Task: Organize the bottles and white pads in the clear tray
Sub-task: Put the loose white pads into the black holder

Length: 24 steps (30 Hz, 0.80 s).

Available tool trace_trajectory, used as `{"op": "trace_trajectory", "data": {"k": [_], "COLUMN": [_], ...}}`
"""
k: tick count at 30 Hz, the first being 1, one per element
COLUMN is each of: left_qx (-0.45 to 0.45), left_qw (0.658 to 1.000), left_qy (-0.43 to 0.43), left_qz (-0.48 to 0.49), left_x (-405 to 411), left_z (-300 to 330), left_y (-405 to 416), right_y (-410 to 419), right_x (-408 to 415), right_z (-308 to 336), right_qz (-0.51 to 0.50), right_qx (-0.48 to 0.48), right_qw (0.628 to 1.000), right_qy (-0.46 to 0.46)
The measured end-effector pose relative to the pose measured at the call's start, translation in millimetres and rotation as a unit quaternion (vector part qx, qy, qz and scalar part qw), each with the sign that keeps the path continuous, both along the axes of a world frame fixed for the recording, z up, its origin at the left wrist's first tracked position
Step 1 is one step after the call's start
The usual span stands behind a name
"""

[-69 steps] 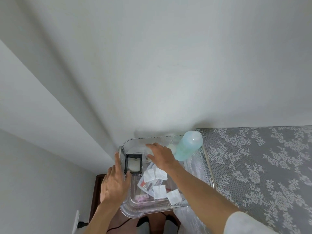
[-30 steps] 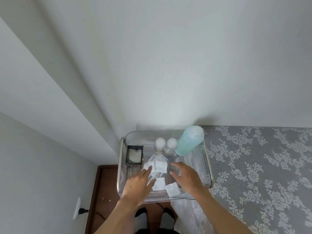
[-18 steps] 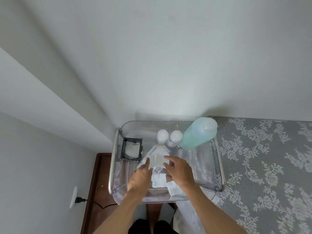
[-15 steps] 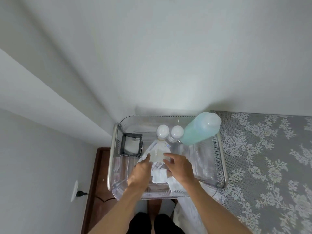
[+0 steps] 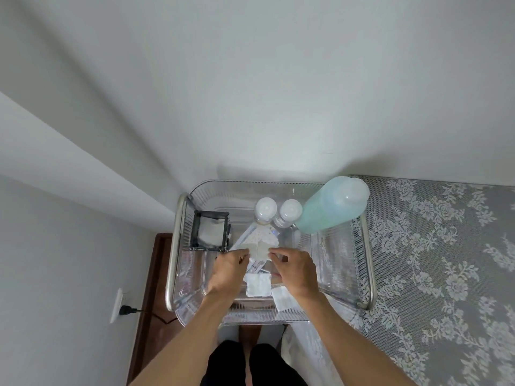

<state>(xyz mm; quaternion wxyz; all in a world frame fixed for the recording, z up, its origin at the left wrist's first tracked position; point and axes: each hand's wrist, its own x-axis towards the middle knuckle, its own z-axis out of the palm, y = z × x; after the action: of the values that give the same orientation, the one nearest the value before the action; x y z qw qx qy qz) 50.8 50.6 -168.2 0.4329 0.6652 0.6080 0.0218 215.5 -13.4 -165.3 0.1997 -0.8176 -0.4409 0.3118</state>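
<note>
A clear tray (image 5: 328, 254) stands on a metal-railed stand below me. Two small clear bottles with white caps (image 5: 266, 208) (image 5: 290, 210) stand upright at its back. A tall bottle of pale blue liquid (image 5: 333, 203) leans at the back right. My left hand (image 5: 230, 267) and my right hand (image 5: 295, 266) are inside the tray, each pinching one side of a white pad (image 5: 259, 250) held between them. Two more white pads (image 5: 258, 285) (image 5: 282, 298) lie on the tray floor under my wrists.
A small black-framed box (image 5: 210, 231) with white contents sits at the tray's left. Flat clear packets lie beneath the pads. The metal rail (image 5: 172, 254) wraps the tray. A bed with a grey lace cover (image 5: 434, 263) is on the right, a wall socket (image 5: 118, 305) on the left.
My right hand left the small bottles at the back and my left hand left the black box. Both moved to the tray's middle and took hold of a pad. The view shifted downward.
</note>
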Motion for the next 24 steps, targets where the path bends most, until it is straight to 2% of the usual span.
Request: {"op": "trace_trajectory", "data": {"k": [4,11,14,18,24], "left_qx": [0.038,0.110,0.149,0.212,0.279], "left_qw": [0.999,0.992,0.985,0.976,0.956], "left_qy": [-0.007,-0.060,-0.080,-0.032,0.085], "left_qz": [-0.002,0.030,0.035,0.042,-0.010], "left_x": [0.8,-3.7,-16.0,-43.3,-54.3], "left_z": [9.1,57.5,88.5,129.4,176.6], "left_y": [-5.2,-24.2,-31.9,-23.9,26.6], "right_y": [-2.7,-10.2,-14.8,-20.2,-19.5], "right_x": [3.4,3.5,1.4,-5.6,-22.9], "right_z": [4.6,36.0,52.9,73.7,96.3], "right_qz": [-0.041,-0.118,-0.111,-0.083,-0.080], "right_qx": [0.026,0.091,0.105,0.108,0.120], "right_qw": [0.999,0.979,0.979,0.981,0.977], "right_qy": [0.019,0.137,0.135,0.138,0.156]}}
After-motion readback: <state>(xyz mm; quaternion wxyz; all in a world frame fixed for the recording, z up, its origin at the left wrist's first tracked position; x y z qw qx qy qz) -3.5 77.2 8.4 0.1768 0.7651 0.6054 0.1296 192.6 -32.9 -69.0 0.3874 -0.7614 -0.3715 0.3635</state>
